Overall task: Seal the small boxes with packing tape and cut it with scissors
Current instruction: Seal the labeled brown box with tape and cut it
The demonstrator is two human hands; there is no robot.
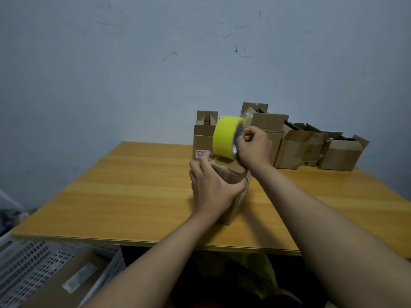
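Right hand (253,147) on tape roll (226,138)

We spot just one bit of print: a small white label (202,154) on the front face of a cardboard box (203,141), stuck at its lower edge, approx 10 o'clock from the left hand (211,185). Dark digits read roughly "07", w/ a red mark at the label's left side. Smaller print there is too blurred for us to read.
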